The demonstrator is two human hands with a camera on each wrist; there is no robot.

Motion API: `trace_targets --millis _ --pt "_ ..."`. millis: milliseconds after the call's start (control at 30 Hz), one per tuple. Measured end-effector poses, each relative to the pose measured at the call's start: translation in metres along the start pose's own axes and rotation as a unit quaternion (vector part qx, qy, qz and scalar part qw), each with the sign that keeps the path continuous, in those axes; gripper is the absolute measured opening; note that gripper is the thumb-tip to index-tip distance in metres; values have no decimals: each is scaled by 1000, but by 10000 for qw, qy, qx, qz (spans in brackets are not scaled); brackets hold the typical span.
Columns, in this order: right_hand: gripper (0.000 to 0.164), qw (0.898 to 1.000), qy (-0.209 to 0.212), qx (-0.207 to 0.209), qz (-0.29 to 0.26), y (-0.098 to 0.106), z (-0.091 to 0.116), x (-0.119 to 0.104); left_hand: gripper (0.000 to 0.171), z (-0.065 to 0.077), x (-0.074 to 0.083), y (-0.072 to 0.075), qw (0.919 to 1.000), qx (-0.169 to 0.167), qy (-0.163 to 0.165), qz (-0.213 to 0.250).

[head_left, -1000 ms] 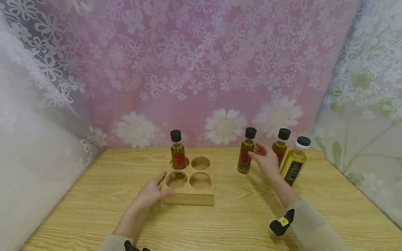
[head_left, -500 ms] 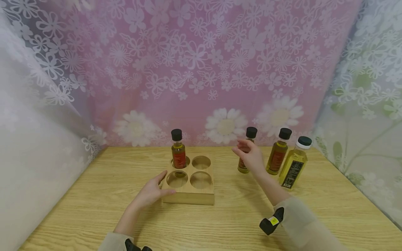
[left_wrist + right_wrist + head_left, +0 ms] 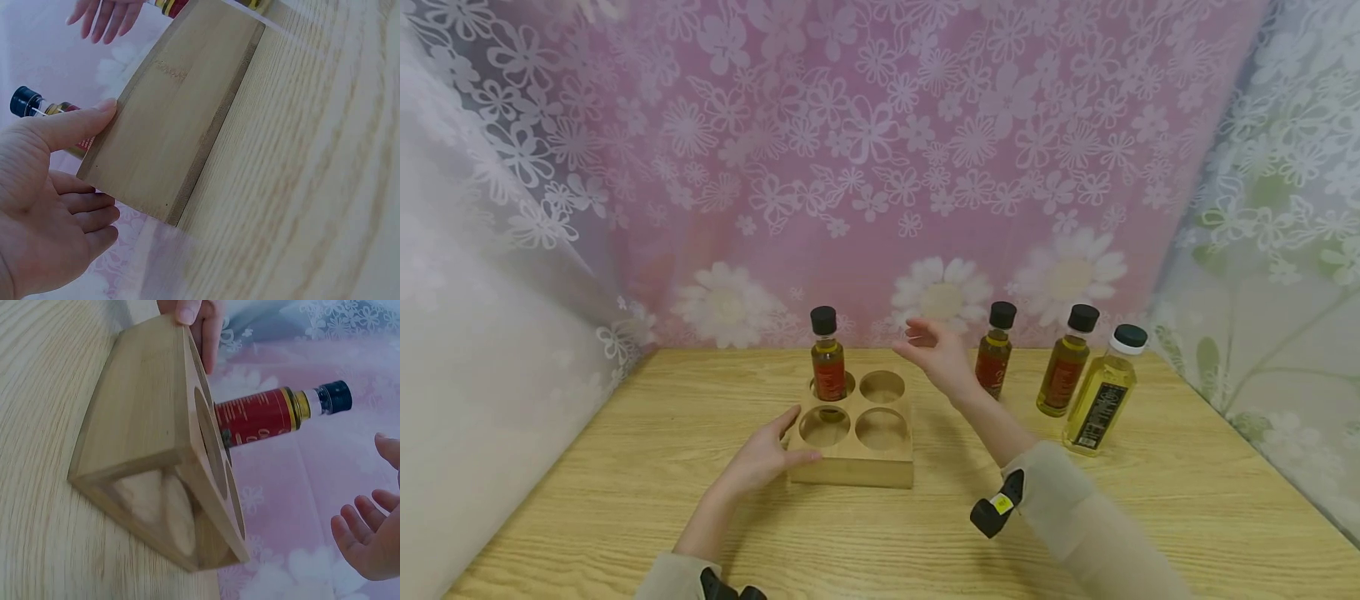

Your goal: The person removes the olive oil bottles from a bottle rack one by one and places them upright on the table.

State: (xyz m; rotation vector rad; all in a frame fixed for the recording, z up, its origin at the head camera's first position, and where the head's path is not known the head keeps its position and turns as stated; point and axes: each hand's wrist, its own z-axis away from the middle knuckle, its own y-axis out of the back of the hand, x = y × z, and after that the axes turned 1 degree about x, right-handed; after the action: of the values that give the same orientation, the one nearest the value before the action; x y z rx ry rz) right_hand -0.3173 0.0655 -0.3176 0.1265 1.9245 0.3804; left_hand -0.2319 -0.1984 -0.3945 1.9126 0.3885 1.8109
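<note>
A square wooden bottle holder [image 3: 852, 472] with round holes stands on the table. In its back left hole is an upright oil bottle [image 3: 829, 367] with a red label and black cap. My left hand [image 3: 758, 457] holds the holder's front left corner, thumb on the front top edge and fingers along the left side. My right hand [image 3: 942, 360] hovers right of the holder, fingers loosely bent, with nothing in it. Behind its wrist stands a second red-labelled bottle [image 3: 992, 363], its lower part hidden. The right wrist view shows the holder's open side [image 3: 231, 553].
Farther right stand another red-labelled bottle [image 3: 1062, 373] and a larger clear bottle [image 3: 1101, 404] of yellow oil with a black label. The wooden table [image 3: 880, 550] ends at a pink floral curtain [image 3: 850, 208], with pale curtains on both sides.
My right hand has moved left, from between the red-labelled bottles, past the nearer one, toward the holder. That bottle stays in place. My left hand keeps its hold on the holder.
</note>
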Motion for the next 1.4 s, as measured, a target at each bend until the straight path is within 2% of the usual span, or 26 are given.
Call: trace_targets --millis 267,500,667,900,1100,1233,1400 --pt "55 9994 -43 -329 62 -29 -9 -5 94 -2 3 -1 10000 -32 14 -4" --pt "57 9982 -88 -421 422 -56 -14 -5 94 -3 1 -2 10000 -21 7 -56" --pt "59 9975 -224 -567 368 -71 -16 -5 92 -2 3 -1 9999 1 0 -110" --pt "61 9962 -272 -778 277 -83 -20 -7 93 -1 2 -1 9999 4 -24 -139" --pt "52 9946 -62 -858 581 -92 -19 -8 94 -2 -2 0 10000 -63 -25 -48" --pt "47 9945 42 -797 682 -97 -19 -5 94 -1 -2 0 10000 -94 -31 10" --pt "49 9952 -108 -658 723 -99 -18 -3 93 -1 -1 -1 9999 -114 -29 64"
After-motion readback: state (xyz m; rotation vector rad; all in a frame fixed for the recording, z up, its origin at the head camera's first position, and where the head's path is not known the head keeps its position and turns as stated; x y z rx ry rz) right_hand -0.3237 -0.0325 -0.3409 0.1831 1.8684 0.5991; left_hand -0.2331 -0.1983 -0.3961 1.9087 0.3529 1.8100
